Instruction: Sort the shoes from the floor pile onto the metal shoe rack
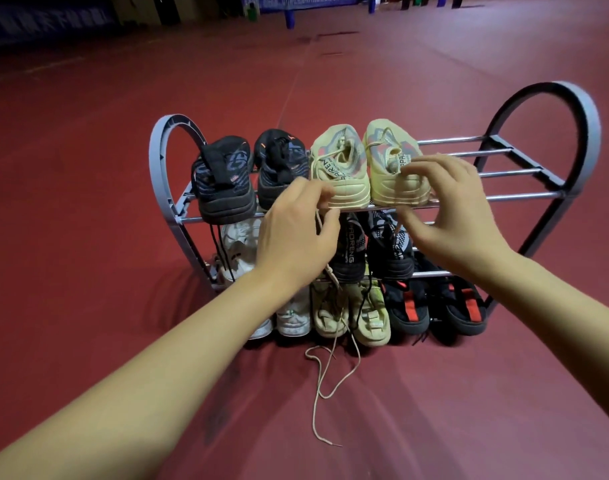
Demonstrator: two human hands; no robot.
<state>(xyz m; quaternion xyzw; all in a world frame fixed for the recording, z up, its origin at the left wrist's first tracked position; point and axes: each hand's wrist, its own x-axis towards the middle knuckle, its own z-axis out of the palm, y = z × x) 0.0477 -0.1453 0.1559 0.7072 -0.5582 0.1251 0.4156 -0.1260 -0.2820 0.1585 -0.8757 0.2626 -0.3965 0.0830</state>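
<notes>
The metal shoe rack stands on the red floor with grey arched ends. Its top shelf carries two black sneakers at the left and two cream sneakers beside them, heels toward me. My left hand has its fingers curled at the heel of the left cream sneaker, by its hanging lace; whether it pinches the lace is unclear. My right hand holds the heel of the right cream sneaker, fingers over the collar and thumb below the sole. Black, white and cream shoes fill the lower shelves.
A long cream lace trails from the rack onto the floor toward me. The right part of the top shelf shows bare bars. Red floor surrounds the rack; dark barriers stand far behind.
</notes>
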